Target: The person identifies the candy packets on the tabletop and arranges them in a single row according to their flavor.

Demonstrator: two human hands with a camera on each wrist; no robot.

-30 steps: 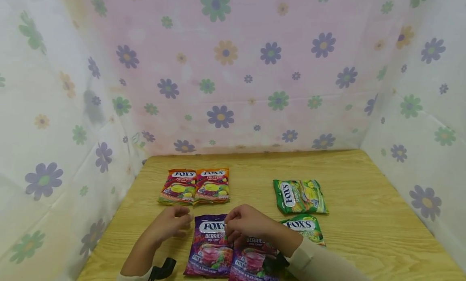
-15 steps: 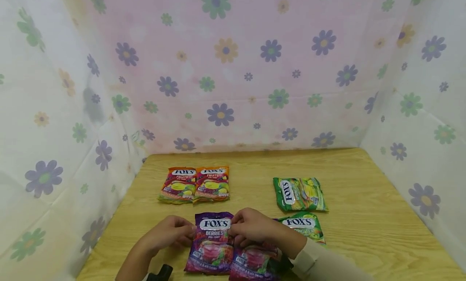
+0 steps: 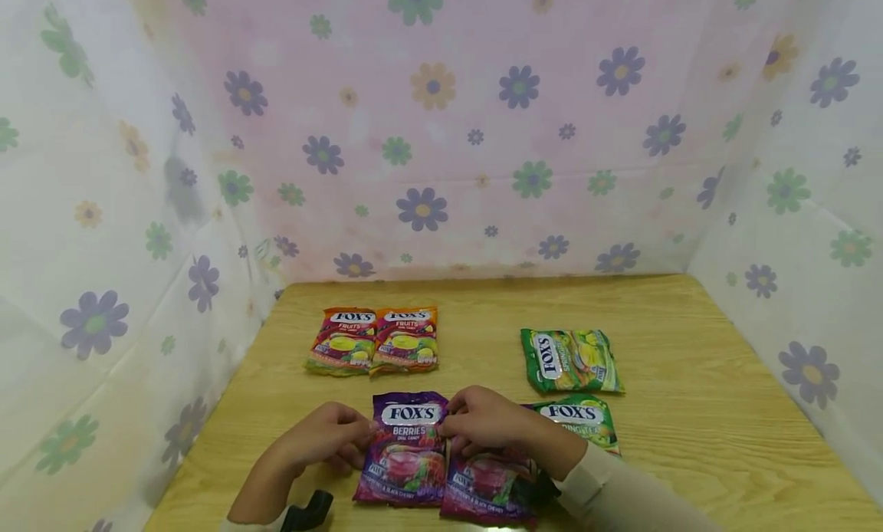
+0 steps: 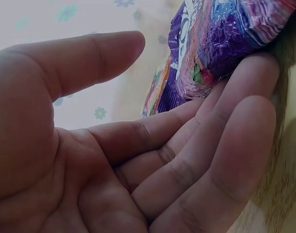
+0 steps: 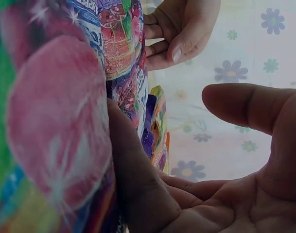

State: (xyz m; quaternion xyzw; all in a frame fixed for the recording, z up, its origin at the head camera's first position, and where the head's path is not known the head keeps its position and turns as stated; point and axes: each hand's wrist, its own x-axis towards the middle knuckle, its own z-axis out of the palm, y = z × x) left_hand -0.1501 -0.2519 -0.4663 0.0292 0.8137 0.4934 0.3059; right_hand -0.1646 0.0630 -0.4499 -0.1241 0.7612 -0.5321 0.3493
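Two purple bags of berry candy lie side by side near the front of the table: a left bag point(image 3: 407, 467) and a right bag point(image 3: 483, 486). My left hand point(image 3: 320, 442) is at the left bag's left edge; in the left wrist view its fingers point(image 4: 250, 77) touch the bag's underside, while the thumb stands apart from it. Over the upper part of the right bag lies my right hand point(image 3: 486, 421), its fingertips at the seam between both bags. The right wrist view shows its thumb point(image 5: 230, 102) well away from the fingers, pinching nothing.
Two orange fruit candy bags, one left point(image 3: 343, 340) and one right point(image 3: 407, 340), lie together farther back. To the right are a green candy bag point(image 3: 576, 361) turned sideways and another green bag point(image 3: 593, 421), partly behind my right arm. Flowered curtains point(image 3: 469, 156) enclose the wooden table point(image 3: 690, 409).
My left hand has moved right, up to the left purple bag's edge. My right hand has shifted slightly right, uncovering that bag's top corner. The head view has tilted a little.
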